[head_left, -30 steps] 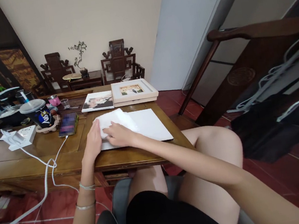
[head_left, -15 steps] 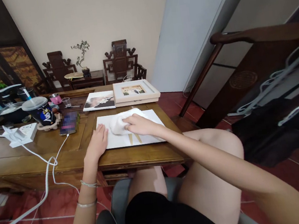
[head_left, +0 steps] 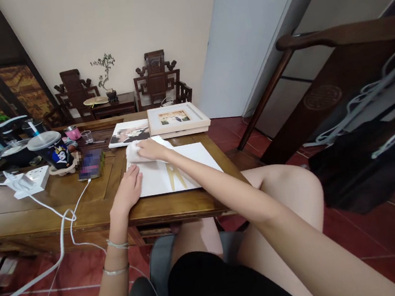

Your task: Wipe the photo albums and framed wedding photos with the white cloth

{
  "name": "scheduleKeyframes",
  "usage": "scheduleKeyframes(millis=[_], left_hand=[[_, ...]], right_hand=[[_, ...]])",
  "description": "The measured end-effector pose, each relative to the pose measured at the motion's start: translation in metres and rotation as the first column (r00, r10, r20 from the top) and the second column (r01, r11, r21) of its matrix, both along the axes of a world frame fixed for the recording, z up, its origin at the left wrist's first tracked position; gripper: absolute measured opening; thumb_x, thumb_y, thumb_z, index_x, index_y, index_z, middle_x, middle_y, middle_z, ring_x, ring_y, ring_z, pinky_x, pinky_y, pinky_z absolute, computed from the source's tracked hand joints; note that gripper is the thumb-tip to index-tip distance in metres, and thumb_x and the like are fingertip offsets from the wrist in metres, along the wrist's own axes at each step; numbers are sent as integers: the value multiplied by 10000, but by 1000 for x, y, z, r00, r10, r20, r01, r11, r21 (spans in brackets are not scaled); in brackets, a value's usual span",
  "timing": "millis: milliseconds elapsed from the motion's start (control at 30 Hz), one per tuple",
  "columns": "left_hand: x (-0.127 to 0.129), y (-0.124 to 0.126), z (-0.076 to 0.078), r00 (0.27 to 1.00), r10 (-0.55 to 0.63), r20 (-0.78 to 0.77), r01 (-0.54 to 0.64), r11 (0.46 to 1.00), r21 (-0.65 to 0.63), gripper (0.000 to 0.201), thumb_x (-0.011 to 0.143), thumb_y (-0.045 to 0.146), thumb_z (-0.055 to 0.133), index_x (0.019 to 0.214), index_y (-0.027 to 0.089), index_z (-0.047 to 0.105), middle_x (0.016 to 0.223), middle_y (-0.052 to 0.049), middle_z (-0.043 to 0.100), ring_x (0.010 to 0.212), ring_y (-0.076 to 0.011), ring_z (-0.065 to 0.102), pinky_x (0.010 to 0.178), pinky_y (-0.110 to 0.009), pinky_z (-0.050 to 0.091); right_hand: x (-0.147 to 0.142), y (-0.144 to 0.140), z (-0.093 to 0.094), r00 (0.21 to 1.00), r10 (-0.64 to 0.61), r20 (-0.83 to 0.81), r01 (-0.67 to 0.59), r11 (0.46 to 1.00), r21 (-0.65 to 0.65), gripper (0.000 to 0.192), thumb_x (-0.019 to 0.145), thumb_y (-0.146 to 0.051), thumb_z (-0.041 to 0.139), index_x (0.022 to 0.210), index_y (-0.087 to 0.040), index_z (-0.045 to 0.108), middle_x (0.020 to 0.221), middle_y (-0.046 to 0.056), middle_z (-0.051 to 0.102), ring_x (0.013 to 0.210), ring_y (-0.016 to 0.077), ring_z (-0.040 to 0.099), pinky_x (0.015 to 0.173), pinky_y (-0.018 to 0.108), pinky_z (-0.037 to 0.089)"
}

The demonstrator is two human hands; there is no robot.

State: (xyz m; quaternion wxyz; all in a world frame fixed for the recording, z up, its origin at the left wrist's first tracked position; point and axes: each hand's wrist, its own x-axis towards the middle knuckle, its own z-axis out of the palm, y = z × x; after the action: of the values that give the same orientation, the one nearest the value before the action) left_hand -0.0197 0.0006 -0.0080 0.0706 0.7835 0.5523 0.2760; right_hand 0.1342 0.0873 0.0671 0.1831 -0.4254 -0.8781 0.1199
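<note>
— What is the person at the brown wooden table (head_left: 44, 197) doing?

— The right hand (head_left: 151, 149) lies flat on a crumpled white cloth (head_left: 136, 152), fingers pressed down on it, not curled round it. The cloth sits on the far left corner of a flat white square board (head_left: 185, 166) with a gold mark on it. The arm covers part of that mark, so I can't tell what it shows.

— And the other hand?

— The left hand (head_left: 129, 188) rests open on the near left edge of the board, fingers spread, gripping nothing.

— What else is there?

— Behind the cloth lies a pale wooden picture frame (head_left: 177, 119) with a small photo in it — too small to make out. Beside that lies a flat printed picture (head_left: 129, 133), part of it blurred. Further left is a dark phone (head_left: 91, 164), blurred too, with a white cable (head_left: 61, 219) that drops off the table. There is also a dark printed cup with a clear lid (head_left: 54, 150) and a white power strip (head_left: 29, 180).
</note>
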Motion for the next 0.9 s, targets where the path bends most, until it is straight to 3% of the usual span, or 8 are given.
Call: scheduleKeyframes(millis=[167,300,433,533,700,800,900], left_hand=[[0,0,-3,1000,0,0,0,1000,6,418,989,320,324,1263,135,580,1458,-160,514,1407,-263,419,1183,-463,305],[0,-1,-2,1000,0,-5,0,1000,-3,436,993,318,309,1261,101,576,1454,-192,508,1409,-267,415,1190,-448,295],[-1,0,-1,1000,2,1,-2,1000,-10,426,991,318,320,1271,117,570,1466,-183,497,1409,-275,414,1181,-477,307],[-1,1,-2,1000,-3,-3,3,1000,-3,405,988,309,334,1259,129,577,1459,-171,510,1407,-269,417,1181,-477,308],[-1,2,-3,1000,2,-15,-1,1000,7,407,988,308,330,1246,120,583,1455,-177,511,1407,-272,417,1181,-466,314],[-1,2,-3,1000,6,-18,-5,1000,4,408,989,304,327,1243,114,583,1452,-180,513,1407,-277,416,1179,-465,317],[-1,1,-2,1000,-3,-18,4,1000,8,402,990,304,327,1247,127,579,1443,-169,526,1407,-270,417,1186,-463,308]], right_hand=[[63,5,2,991,-133,12,133,990,-48,229,844,-121,392,846,-76,617,983,151,686,804,156,520,702,251,340],[120,-5,-7,968,-252,4,252,967,-40,220,856,-142,388,802,-85,594,965,207,667,793,189,521,696,297,348],[157,-37,-21,958,-286,22,286,958,-6,182,839,-185,401,700,-181,520,779,113,627,750,211,500,714,328,345],[172,-73,-23,977,-203,66,205,978,-31,190,816,-222,414,626,-225,425,637,34,528,664,193,470,680,321,348],[184,-115,-13,993,-82,90,94,985,-147,198,757,-223,453,570,-228,388,605,14,499,694,193,488,680,304,373],[182,-108,-14,997,-57,59,66,984,-166,211,764,-250,446,563,-227,385,600,6,486,693,193,496,691,310,377],[172,-80,-19,995,-93,21,95,988,-120,184,772,-259,437,592,-221,423,638,11,525,738,199,519,718,311,376]])
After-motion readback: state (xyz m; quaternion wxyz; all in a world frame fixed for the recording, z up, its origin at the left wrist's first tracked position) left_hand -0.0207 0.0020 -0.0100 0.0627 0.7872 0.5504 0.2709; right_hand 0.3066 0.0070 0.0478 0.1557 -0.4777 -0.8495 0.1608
